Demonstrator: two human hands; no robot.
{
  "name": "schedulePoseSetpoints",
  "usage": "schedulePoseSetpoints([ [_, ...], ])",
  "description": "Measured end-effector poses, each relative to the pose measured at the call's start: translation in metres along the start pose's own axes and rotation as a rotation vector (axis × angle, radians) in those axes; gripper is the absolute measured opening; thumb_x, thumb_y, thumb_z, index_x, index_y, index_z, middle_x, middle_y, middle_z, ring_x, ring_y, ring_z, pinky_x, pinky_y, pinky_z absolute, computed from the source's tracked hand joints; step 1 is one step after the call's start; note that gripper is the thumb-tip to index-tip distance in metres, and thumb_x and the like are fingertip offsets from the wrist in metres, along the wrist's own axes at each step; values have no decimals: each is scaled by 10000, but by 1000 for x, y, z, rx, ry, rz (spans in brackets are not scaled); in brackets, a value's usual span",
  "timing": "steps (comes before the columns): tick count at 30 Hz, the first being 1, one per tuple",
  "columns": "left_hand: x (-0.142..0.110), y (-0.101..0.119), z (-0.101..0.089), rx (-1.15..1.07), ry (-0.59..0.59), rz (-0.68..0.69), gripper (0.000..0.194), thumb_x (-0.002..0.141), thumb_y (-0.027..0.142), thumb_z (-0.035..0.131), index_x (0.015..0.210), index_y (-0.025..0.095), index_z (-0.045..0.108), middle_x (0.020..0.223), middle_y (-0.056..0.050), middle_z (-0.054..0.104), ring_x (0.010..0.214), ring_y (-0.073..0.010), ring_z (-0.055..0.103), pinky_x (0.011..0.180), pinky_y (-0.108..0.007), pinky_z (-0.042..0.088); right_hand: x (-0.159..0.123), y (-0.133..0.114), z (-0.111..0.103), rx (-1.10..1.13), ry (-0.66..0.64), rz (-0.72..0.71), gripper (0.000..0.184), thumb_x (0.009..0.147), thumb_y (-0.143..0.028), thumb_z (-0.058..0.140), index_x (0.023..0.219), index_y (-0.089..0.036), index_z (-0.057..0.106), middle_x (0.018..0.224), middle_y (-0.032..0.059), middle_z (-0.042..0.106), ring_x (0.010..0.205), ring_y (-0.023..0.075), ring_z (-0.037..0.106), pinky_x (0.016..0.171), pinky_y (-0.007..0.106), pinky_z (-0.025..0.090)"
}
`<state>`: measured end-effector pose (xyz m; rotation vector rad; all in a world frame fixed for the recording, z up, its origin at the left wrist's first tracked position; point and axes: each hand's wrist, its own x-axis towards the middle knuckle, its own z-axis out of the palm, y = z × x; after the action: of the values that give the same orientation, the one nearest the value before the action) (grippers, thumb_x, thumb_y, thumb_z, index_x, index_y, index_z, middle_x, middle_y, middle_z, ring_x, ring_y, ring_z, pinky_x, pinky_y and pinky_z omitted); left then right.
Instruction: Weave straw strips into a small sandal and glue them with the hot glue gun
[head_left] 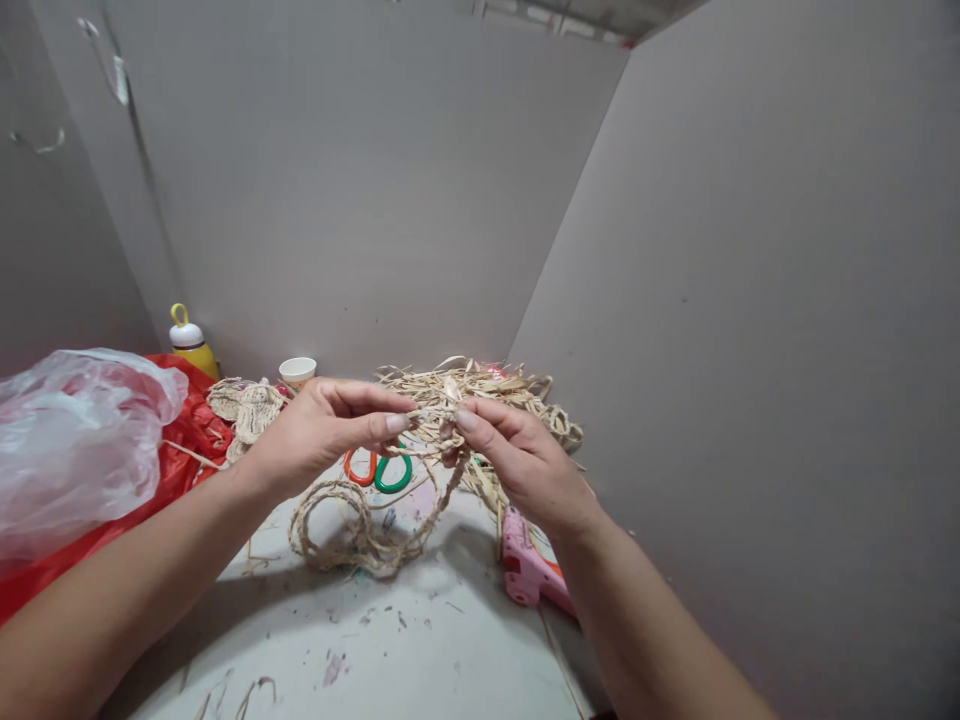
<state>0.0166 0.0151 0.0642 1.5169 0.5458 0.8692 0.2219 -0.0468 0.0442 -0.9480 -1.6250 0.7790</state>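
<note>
While your left hand (319,430) and right hand (529,470) pinch the tan braided plant-fibre cord (381,560) above the stained white table (420,650), its braided length loops below; loose pale straw strands (525,395) behind look unworked.

Craft booth, partitions (735,300), braided straw (381,566), glue gun (523,565)

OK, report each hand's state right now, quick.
Left hand: closed, thumb and fingers pinching the braid.
Right hand: closed, pinching the same braid just beside the left hand's fingertips.
</note>
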Motion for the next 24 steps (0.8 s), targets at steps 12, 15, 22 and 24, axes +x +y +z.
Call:
schedulePoseSetpoints([
  [12,4,23,-19,-137,401,433,137,809,230,693,698,184,627,688,16,598,604,-93,562,574,-204,525,7,27,-5,-334,-92,43,335,975,-406,425,722,-202,508,667,-14,531,653,154,551,626,280,415],
  [15,9,23,-24,-136,391,467,283,849,256,636,603,191,514,559,47,441,475,-73,423,471,-182,468,11,54,2,-391,-134,62,364,970,-398,415,661,-210,456,631,-29,477,610,144,489,599,267,379],
  [22,33,-27,-27,245,278,281,214,814,283,644,649,167,575,608,19,563,536,-93,532,515,-204,454,8,79,15,-529,-117,96,285,925,-415,509,751,-205,592,694,6,587,654,167,517,637,272,365],
  [24,37,-38,-24,219,213,207,155,707,221,734,783,165,611,778,-4,645,685,-115,600,618,-224,494,7,74,11,-554,-43,101,257,907,-426,537,804,-207,625,739,33,630,702,190,552,668,288,378],
])
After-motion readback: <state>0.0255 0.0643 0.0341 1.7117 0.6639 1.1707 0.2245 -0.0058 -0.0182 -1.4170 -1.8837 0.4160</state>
